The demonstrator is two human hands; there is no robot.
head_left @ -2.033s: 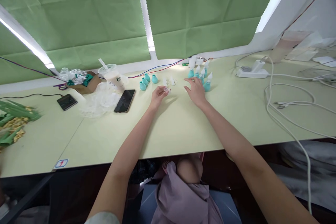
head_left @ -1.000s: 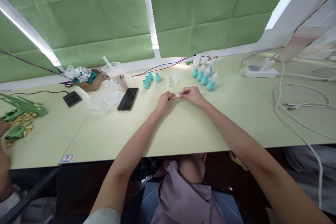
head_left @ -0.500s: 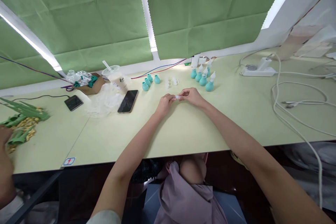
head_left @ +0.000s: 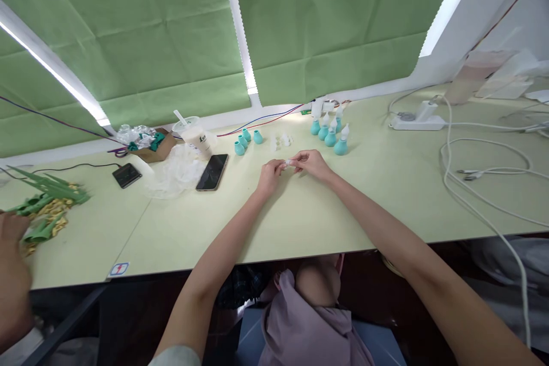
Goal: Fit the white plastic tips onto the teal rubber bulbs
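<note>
My left hand and my right hand meet above the middle of the table, both with closed fingers. Between their fingertips is a small translucent white piece, too small to make out fully. Just beyond them lie several small white pieces. To the right stand several turquoise bulbs with clear pointed tips, upright in a group. On the left are several turquoise bulbs with open tops and no tips.
A phone, a crumpled plastic bag, a drink cup with straw and a cardboard box are left. A power strip and white cables lie right. Another person's hand is by green-yellow pieces at far left.
The camera view has shifted slightly. My hands stay together over the same spot with the small white piece between them. The other person's hand at far left has come further into view.
</note>
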